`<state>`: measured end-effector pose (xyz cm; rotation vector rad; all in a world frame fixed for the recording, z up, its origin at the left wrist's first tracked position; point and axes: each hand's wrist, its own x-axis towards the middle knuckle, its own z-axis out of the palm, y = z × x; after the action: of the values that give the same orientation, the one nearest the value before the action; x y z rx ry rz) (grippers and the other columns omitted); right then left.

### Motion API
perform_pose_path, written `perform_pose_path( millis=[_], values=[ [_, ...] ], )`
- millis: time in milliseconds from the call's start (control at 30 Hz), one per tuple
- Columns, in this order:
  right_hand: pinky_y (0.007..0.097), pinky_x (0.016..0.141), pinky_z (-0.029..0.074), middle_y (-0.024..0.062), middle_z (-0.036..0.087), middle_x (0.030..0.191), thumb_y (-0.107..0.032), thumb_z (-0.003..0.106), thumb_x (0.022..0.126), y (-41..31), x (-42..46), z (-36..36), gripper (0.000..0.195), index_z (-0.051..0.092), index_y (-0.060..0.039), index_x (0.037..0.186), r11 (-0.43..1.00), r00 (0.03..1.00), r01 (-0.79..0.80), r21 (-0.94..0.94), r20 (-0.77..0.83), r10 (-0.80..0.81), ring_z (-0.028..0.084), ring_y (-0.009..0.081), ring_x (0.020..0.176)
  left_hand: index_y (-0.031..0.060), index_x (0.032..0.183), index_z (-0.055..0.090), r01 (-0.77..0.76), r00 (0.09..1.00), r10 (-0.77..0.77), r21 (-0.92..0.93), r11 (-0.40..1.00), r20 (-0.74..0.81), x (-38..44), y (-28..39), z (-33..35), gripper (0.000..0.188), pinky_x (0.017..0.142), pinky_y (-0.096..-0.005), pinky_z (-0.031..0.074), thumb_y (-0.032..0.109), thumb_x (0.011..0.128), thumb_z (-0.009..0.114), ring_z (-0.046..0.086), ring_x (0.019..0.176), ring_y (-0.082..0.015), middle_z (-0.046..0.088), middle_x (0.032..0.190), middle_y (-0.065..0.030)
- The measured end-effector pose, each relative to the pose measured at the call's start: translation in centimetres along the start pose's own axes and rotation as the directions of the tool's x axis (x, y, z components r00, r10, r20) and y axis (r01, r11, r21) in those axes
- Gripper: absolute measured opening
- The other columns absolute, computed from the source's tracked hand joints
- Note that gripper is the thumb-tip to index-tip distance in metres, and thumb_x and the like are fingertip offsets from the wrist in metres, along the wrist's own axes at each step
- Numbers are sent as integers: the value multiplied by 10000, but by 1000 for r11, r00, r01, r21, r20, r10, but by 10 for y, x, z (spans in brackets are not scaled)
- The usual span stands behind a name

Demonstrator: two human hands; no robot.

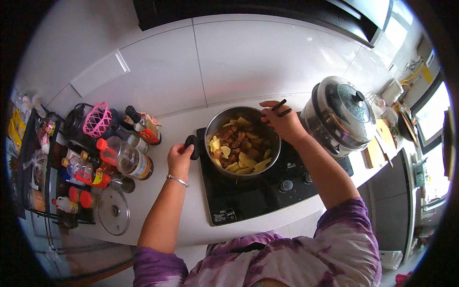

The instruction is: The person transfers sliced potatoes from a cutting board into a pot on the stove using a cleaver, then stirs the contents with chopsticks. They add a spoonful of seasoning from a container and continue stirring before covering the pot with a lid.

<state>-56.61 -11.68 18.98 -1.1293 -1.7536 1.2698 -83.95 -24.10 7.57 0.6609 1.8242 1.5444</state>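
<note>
A deep metal pot (208, 143) stands on the black cooktop (251, 201). Inside it lie pale yellow potato slices (247, 160) and browned chunks of meat (235, 138) in dark sauce. On the pot's left, my left hand (180, 158) grips its black side handle (193, 146), with a bracelet on that wrist. Above the right rim, my right hand (281, 120) is closed around dark chopsticks (279, 105). Their upper ends stick out past the hand; the lower ends are hard to make out against the food.
A steamer pot with a glass lid (346, 104) stands close on the right, beyond it a cutting board (374, 154). Several bottles (125, 159), a pink basket (97, 120) and a leaning glass lid (113, 211) crowd the left counter. A range hood (251, 9) hangs above.
</note>
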Motion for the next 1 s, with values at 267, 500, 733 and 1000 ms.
perform_pose_path(
  millis=[267,500,733,1000],
  values=[
    [241,642,455,52,609,839,-114,469,877,-13,-7,-1,192,557,-56,1037,995,1000,-18,98,-19,20,581,114,755,-35,913,543,-31,999,30,61,998,19,1,-1,-4,287,678,-250,451,121,725,692,541,728,-135,585,821,-72],
    [246,650,453,68,613,845,-113,477,875,14,-1,-6,166,578,-51,992,989,1000,23,-149,-9,-24,573,122,745,78,1027,517,56,996,-47,-114,992,81,-18,3,-9,329,588,-219,391,234,770,652,493,660,-70,561,845,17],
    [252,654,465,73,608,905,-171,480,885,2,-15,-7,204,564,-54,1030,999,1000,3,33,-14,-2,589,137,775,89,1018,505,199,978,-175,-250,947,114,-63,-26,-56,236,598,-232,404,192,822,585,475,657,-83,556,868,-21],
    [249,571,487,98,604,885,-105,488,861,39,-19,-45,188,545,-19,1019,934,967,-109,340,-182,179,609,159,714,41,1016,499,397,917,-356,-319,861,179,-141,-79,-98,206,554,-222,404,155,847,527,477,631,-93,558,839,-60]
  ],
)
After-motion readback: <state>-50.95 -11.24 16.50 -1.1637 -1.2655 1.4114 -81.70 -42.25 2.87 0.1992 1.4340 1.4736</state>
